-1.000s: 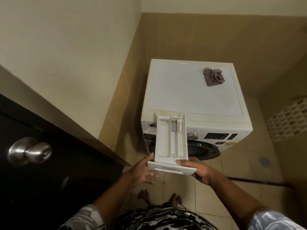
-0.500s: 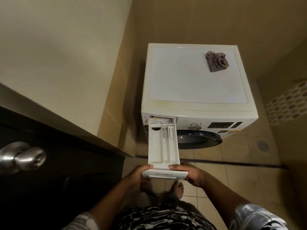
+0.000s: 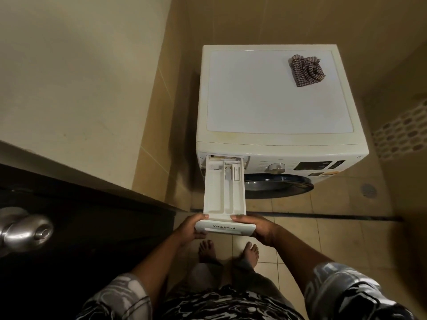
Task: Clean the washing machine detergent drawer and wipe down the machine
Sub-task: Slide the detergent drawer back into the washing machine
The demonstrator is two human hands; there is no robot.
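Detergent drawer (image 3: 223,192) juts from washing machine (image 3: 277,93), left hand (image 3: 190,230) and right hand (image 3: 260,229) gripping its front

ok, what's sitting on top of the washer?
One crumpled checked cloth, near the far right corner of the washing machine top. Whatever might lie under the cloth is covered, so that can't be told.

left hand (image 3: 190,230), loose beside the panel a second ago, now grips the detergent drawer (image 3: 215,192) front at lower centre, drawer's rear end lower, level with the washing machine (image 3: 277,95) slot
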